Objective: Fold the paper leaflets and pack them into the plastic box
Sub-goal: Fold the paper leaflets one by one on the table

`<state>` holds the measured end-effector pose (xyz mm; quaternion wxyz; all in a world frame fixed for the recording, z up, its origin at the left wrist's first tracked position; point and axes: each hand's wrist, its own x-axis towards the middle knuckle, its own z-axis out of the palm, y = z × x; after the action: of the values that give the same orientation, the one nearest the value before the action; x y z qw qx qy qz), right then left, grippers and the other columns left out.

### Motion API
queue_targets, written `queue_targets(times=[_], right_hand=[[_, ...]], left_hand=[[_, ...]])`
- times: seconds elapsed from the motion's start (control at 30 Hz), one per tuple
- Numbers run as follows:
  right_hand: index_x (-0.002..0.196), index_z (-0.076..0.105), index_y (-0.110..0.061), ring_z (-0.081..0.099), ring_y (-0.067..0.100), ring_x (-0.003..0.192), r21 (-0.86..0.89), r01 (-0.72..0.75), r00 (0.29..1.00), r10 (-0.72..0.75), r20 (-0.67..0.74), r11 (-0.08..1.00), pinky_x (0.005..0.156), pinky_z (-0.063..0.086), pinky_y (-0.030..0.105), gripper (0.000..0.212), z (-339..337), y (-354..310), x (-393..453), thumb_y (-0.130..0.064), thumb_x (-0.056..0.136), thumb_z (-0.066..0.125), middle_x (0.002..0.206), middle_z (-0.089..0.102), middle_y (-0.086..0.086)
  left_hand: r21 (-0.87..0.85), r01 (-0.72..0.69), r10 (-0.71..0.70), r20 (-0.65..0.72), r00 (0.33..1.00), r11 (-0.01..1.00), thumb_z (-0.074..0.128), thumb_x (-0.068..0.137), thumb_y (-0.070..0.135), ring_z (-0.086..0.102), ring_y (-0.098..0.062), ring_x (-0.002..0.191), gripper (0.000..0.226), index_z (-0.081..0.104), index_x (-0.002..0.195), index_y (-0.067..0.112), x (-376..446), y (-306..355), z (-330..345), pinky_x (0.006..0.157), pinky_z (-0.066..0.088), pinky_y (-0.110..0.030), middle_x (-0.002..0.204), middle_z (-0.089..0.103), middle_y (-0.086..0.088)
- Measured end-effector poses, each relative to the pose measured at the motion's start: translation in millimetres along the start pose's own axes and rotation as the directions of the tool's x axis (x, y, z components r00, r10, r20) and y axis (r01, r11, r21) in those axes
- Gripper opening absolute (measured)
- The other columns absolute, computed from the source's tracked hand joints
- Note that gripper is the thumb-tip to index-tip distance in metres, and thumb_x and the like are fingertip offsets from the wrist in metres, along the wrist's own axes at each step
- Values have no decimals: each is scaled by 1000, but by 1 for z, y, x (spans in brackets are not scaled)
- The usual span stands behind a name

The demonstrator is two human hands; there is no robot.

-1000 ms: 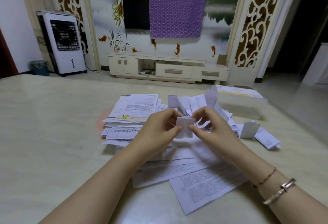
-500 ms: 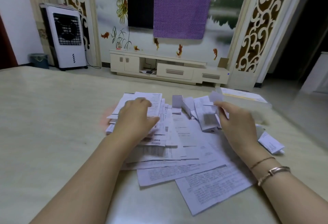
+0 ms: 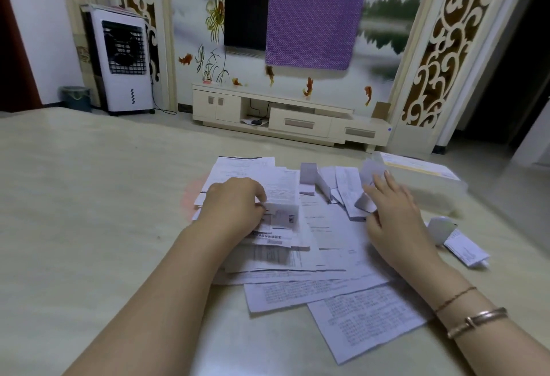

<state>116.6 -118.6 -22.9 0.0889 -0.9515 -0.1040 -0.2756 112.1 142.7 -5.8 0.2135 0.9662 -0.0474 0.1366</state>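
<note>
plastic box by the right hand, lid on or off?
Cannot tell. The box is translucent and blurred; a printed sheet shows at its top, on or under a lid.

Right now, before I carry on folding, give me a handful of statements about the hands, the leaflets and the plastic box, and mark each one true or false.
1. The left hand rests on the stack of flat leaflets, fingers curled at a sheet's edge. True.
2. The right hand is inside the plastic box. False: it is over the loose leaflets, beside the box, with a small folded leaflet at its fingers.
3. The plastic box stands at the far right of the paper pile. True.
4. All leaflets on the table are already folded. False: many sheets lie flat and unfolded, some near the table's front.
5. The right wrist is bare. False: it wears bracelets.
</note>
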Motion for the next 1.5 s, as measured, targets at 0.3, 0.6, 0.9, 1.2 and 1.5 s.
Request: queue_targets(times=[0.3,0.6,0.9,1.2,1.5], right_hand=[[109,53,-46,37,-3,132,643,-142,978,7,208,752,106,35,26,40,-15,-35,-15,-15,86,62,140,45,-22],[86,58,7,59,10,67,836,-307,951,101,294,455,65,43,17,13,-14,-25,-11,-6,88,62,71,65,2],[106,47,-25,57,10,74,349,-216,964,141,226,912,73,44,29,36,-5,-28,-16,-29,78,70,69,60,-6],[114,56,-34,52,0,101,443,43,958,-163,237,895,91,43,25,43,-16,-23,-20,-46,76,72,106,57,-18],[91,66,-28,59,-3,93,531,-36,957,-124,264,847,83,45,17,7,-21,-22,-22,-24,88,61,92,67,-17]], left_hand=[[-582,-197,303,89,949,789,66,81,20,58,-16,69,6,71,80,18,-13,28,-4,64,47,-33,83,67,-10],[-779,91,66,168,983,621,76,80,24,71,-17,74,63,42,132,32,-10,28,-10,63,59,-31,107,64,-1],[-250,-96,136,146,980,963,77,71,20,46,-14,93,79,37,138,31,-10,20,7,73,49,-29,119,36,7],[-305,-184,270,272,924,934,78,74,44,53,-3,96,29,70,99,31,-9,20,13,76,40,-20,105,56,13],[-412,-160,259,197,946,897,64,85,47,63,-9,77,23,72,83,25,-8,20,14,74,52,-32,82,69,10]])
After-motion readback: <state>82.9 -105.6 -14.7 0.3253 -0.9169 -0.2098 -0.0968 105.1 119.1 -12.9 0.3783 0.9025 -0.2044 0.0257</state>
